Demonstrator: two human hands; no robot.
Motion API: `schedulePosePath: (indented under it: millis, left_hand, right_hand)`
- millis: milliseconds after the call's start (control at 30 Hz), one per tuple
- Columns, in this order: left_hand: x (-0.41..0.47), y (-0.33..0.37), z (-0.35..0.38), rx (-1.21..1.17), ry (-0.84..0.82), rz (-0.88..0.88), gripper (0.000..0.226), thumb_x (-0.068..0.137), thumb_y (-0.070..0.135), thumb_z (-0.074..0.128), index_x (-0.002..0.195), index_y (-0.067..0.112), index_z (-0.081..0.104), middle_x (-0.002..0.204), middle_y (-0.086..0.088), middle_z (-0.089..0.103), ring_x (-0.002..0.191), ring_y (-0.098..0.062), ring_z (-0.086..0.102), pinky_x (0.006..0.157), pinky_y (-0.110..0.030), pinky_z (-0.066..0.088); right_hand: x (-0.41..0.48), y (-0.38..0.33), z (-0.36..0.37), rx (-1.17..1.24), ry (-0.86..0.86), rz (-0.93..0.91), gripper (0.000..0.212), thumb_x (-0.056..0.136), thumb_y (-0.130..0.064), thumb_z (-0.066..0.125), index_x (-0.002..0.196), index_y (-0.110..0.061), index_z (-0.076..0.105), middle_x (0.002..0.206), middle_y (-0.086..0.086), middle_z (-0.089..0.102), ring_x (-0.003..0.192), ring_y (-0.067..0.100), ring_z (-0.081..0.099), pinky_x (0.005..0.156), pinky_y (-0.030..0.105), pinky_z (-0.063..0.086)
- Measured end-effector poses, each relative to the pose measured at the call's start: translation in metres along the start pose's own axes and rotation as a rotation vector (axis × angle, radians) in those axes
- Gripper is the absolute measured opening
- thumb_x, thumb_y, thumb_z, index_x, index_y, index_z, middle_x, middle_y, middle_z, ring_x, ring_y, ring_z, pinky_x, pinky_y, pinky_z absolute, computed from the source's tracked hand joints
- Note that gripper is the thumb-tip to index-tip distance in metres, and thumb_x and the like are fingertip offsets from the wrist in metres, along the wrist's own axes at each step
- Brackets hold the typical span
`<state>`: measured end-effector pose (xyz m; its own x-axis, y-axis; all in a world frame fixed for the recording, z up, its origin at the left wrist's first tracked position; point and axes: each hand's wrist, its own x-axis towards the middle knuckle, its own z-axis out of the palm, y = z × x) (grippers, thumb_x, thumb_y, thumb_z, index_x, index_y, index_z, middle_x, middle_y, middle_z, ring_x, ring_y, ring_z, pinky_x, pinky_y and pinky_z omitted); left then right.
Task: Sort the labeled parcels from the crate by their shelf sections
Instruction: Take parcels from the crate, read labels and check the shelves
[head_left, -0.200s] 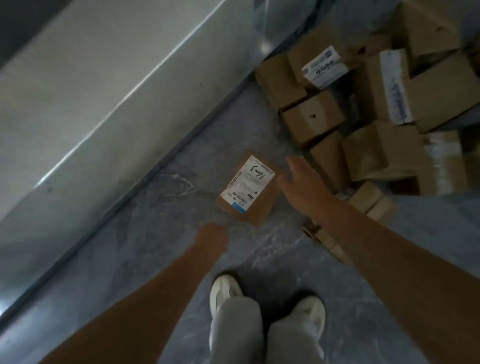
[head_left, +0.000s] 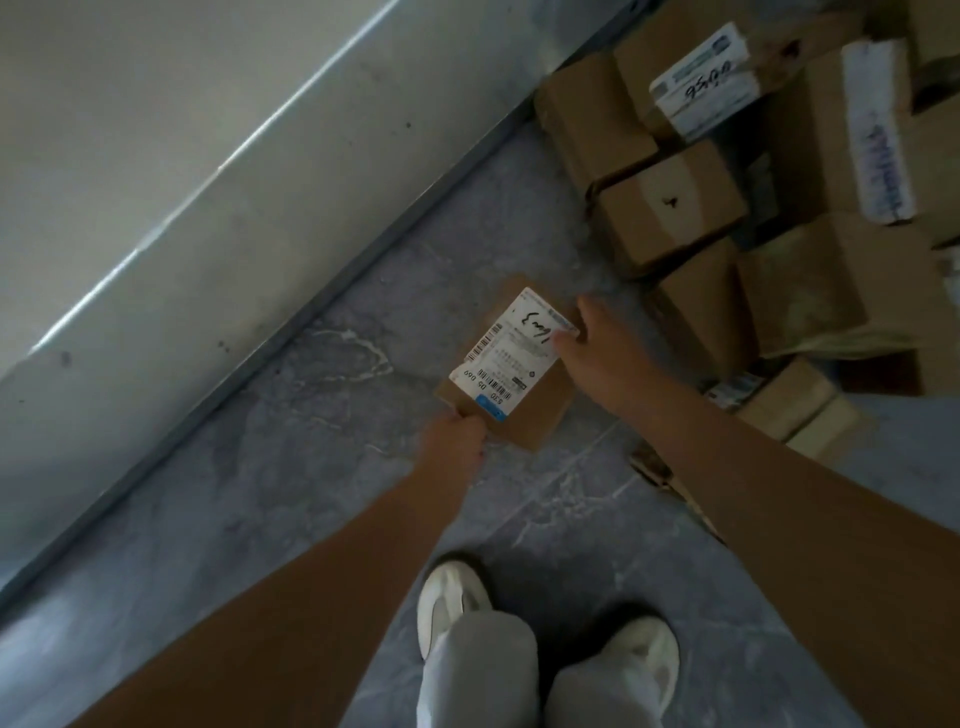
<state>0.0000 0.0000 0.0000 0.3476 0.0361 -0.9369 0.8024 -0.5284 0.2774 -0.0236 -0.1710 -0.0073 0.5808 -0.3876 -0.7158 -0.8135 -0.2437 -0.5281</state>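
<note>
A flat brown parcel (head_left: 540, 410) with a white shipping label (head_left: 511, 353) faces up over the grey floor in the middle of the view. My left hand (head_left: 454, 439) pinches its near left corner. My right hand (head_left: 602, 353) rests on its far right edge, thumb on the label. Whether the parcel touches the floor I cannot tell.
A heap of brown cardboard boxes (head_left: 670, 208) fills the upper right, some with white labels (head_left: 704, 80). A pale wall with a metal base strip (head_left: 291, 322) runs diagonally on the left. My two white shoes (head_left: 449, 603) stand on the grey stone floor (head_left: 260, 493) below.
Both hands have closed in on the parcel: the left hand now grips its near corner and the right hand lies on its far edge. The label has turned slightly.
</note>
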Motion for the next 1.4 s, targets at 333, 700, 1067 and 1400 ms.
schedulePosePath:
  millis: [333, 700, 1067, 1400]
  left_hand:
    - [-0.129, 0.059, -0.032, -0.068, -0.003, 0.329, 0.047, 0.087, -0.007, 0.044, 0.103, 0.030, 0.069, 0.091, 0.011, 0.073, 0.077, 0.006, 0.067, 0.064, -0.010, 0.052]
    - [-0.473, 0.202, -0.107, -0.148, -0.041, 0.676, 0.055, 0.089, -0.009, 0.041, 0.138, 0.011, 0.055, 0.127, -0.009, 0.066, 0.120, -0.022, 0.060, 0.108, -0.036, 0.044]
    - [-0.714, 0.148, -0.182, -0.446, 0.075, 0.893, 0.059, 0.092, -0.012, 0.037, 0.120, 0.032, 0.064, 0.107, 0.013, 0.074, 0.093, -0.011, 0.071, 0.092, -0.049, 0.056]
    - [-0.838, -0.016, -0.261, -0.724, 0.410, 1.087, 0.033, 0.086, 0.020, 0.060, 0.116, 0.031, 0.070, 0.116, -0.001, 0.071, 0.106, -0.023, 0.069, 0.083, -0.040, 0.059]
  right_hand:
    - [-0.110, -0.037, -0.068, 0.272, 0.122, 0.011, 0.029, 0.101, -0.027, 0.046, 0.127, -0.020, 0.056, 0.123, -0.002, 0.063, 0.105, 0.011, 0.058, 0.077, 0.018, 0.043]
    - [-0.372, -0.221, -0.285, 0.419, 0.173, -0.074, 0.035, 0.104, -0.039, 0.031, 0.122, -0.023, 0.056, 0.104, 0.002, 0.070, 0.090, 0.018, 0.071, 0.062, 0.022, 0.056]
    - [-0.571, -0.333, -0.366, 0.427, -0.056, -0.430, 0.039, 0.103, -0.050, 0.029, 0.130, -0.034, 0.052, 0.116, 0.000, 0.067, 0.099, 0.022, 0.068, 0.079, 0.037, 0.057]
    - [-0.684, -0.425, -0.288, 0.153, -0.507, -0.740, 0.054, 0.094, -0.062, 0.033, 0.132, -0.026, 0.043, 0.119, 0.008, 0.064, 0.083, 0.026, 0.071, 0.071, 0.040, 0.059]
